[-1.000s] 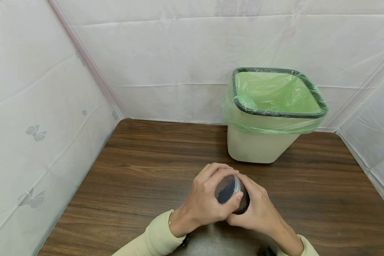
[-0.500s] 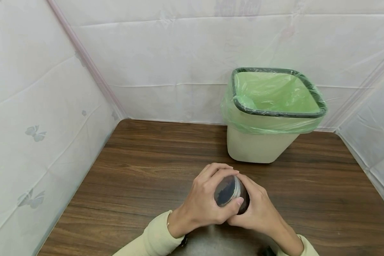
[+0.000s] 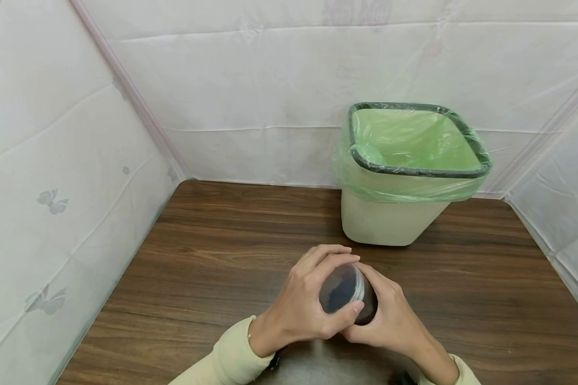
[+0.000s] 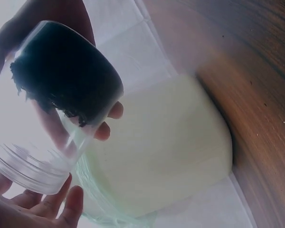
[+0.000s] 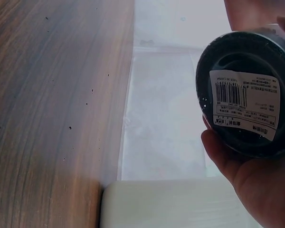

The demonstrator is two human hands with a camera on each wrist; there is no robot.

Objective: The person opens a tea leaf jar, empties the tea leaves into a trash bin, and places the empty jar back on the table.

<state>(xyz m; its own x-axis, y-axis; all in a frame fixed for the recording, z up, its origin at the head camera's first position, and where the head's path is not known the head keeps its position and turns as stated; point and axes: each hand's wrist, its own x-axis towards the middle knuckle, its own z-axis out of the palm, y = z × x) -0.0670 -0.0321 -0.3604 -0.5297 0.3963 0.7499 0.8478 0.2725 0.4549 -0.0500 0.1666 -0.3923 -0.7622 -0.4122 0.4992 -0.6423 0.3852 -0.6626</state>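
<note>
A clear round jar [image 3: 339, 294] with dark, flaky contents is held tilted above the table in the head view. My left hand [image 3: 305, 302] grips its clear end, thumb on the near side and fingers over the far side. In the left wrist view this ribbed end [image 4: 33, 173] lies at the left hand's fingertips [image 4: 72, 204]. Around the jar's dark body, my right hand [image 3: 390, 315] holds from the right. The right wrist view shows the jar's base, with a white barcode label [image 5: 244, 102] on it. Whether a lid is on cannot be told.
Behind the hands, toward the right, stands a pale trash bin [image 3: 385, 222] with a dark rim and a green plastic liner [image 3: 414, 141]. The brown wooden table [image 3: 212, 256] bears small dark specks in the wrist views. White sheeting [image 3: 250, 101] encloses the back and sides.
My left hand has shifted slightly left, and its thumb has slid a little down along the ribbed end. The jar's clear end has moved slightly left too. My right hand stays nearly still.
</note>
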